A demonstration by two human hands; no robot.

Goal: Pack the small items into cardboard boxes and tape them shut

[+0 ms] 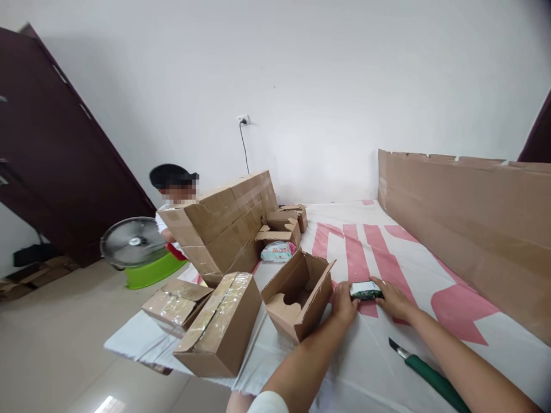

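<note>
Green-and-white packet: held between both hands, right of the open carton.
Left hand: gripping the packet's left end.
Right hand: gripping its right end.
Green-handled knife: on the printed cloth, blade out.
Taped boxes: left of the open carton.

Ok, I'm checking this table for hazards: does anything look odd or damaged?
The green-handled knife lies with its blade bare near the right forearm, possibly easy to brush against. The cardboard panel along the right side has an uneven, notched top edge, as if torn.
</note>
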